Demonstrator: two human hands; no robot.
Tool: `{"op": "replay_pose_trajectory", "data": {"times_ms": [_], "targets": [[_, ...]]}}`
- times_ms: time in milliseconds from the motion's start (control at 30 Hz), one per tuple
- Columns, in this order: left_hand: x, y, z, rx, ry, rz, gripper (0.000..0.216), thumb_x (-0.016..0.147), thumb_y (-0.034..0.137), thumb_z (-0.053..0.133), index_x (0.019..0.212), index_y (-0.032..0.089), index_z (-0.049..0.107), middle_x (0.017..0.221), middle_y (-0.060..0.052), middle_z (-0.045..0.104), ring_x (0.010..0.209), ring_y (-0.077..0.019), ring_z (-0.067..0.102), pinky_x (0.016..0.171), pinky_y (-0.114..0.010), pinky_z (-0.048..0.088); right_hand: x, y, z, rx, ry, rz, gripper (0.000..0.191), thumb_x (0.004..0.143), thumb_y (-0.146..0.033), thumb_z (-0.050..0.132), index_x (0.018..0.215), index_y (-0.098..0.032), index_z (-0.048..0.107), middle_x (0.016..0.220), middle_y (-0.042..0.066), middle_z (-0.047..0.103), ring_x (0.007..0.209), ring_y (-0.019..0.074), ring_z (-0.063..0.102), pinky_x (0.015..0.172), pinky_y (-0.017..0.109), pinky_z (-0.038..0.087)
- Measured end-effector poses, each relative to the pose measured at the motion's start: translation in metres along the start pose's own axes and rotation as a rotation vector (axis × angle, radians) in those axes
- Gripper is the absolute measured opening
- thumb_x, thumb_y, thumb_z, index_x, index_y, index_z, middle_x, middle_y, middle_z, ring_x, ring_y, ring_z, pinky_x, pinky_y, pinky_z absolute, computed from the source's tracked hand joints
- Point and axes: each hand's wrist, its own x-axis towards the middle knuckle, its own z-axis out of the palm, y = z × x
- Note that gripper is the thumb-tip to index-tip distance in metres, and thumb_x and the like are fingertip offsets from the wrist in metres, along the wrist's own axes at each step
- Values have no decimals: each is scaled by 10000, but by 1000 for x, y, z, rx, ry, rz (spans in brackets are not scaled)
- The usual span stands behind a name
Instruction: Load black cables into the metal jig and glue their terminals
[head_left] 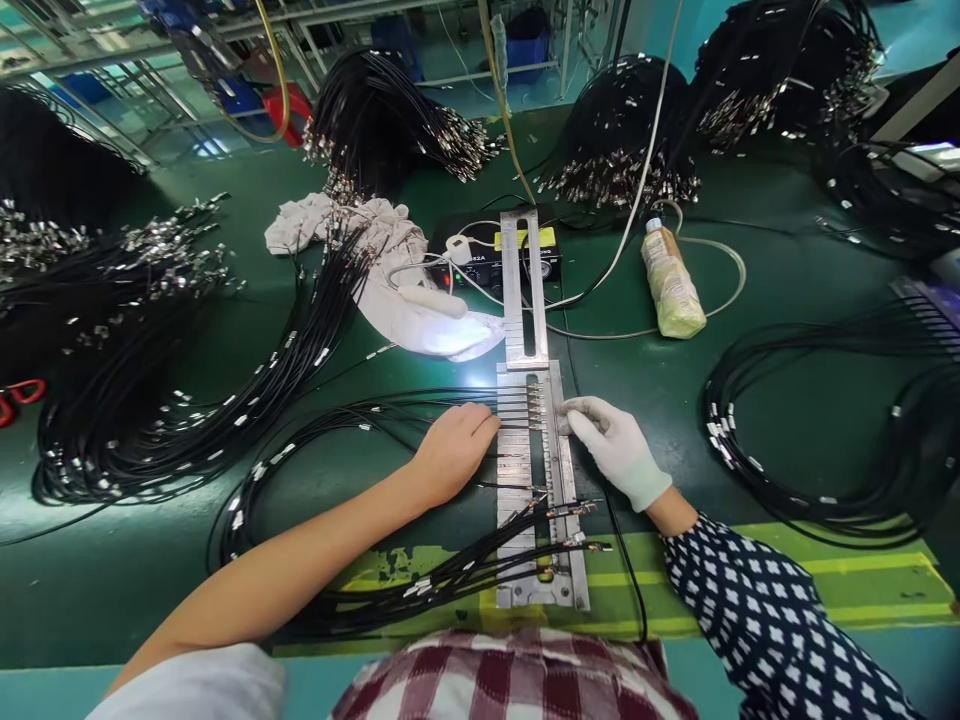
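A slotted metal fixture (516, 520) lies lengthwise before me, with several black cables (450, 392) set across its grooves and their metal connectors (535, 400) lined up over the slot. At its left edge my bare left hand (459, 450) is closed, fingers curled around a black cable. My right hand (611, 450), in a white glove, pinches at the fixture's right rail beside the connectors. Whatever sits between its fingertips is too small to make out. Nearer my body, a loose bunch of cables (465, 565) rests over the fixture's lower end.
Behind the fixture stand a black control box (480, 262) and a second slotted metal plate (514, 290). A lit lamp (450, 330) glows beside a crumpled cloth (390, 235). A wrapped bottle (670, 280) and coiled cables (724, 420) lie right; big cable bundles (300, 390) lie left.
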Motion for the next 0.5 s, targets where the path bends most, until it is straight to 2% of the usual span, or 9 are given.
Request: {"op": "replay_pose_trajectory", "data": {"times_ms": [167, 300, 400, 500], "targets": [[2, -4, 2, -47, 27, 66, 271, 1013, 163, 379, 972, 121, 643, 885, -83, 639, 771, -189, 543, 681, -318, 437, -2, -2, 1, -71, 19, -46, 255, 948, -363, 501, 1023, -210, 690, 982, 59, 747, 842, 207, 691, 803, 365, 555], [-2, -4, 4, -97, 35, 94, 312, 1019, 151, 342, 1024, 131, 653, 935, -86, 652, 822, -183, 549, 717, -317, 432, -6, -6, 3, -395, 54, -332, 253, 947, -229, 479, 1044, -245, 712, 1069, 77, 702, 1045, 252, 622, 921, 433, 521], [-10, 0, 3, -72, 59, 27, 306, 998, 124, 377, 1082, 170, 668, 1020, -97, 643, 968, -217, 542, 817, -363, 407, -7, -7, 5, -587, 27, -437, 309, 906, -143, 483, 1058, -255, 728, 1182, 100, 638, 1135, 290, 556, 927, 472, 514], [-19, 6, 2, 10, 8, -65, 336, 973, 108, 421, 1193, 213, 652, 963, -90, 622, 903, -230, 517, 780, -377, 362, -5, -5, 6, -645, 18, -429, 332, 871, -103, 494, 1044, -250, 737, 1189, 104, 620, 1128, 298, 545, 907, 474, 523]]}}
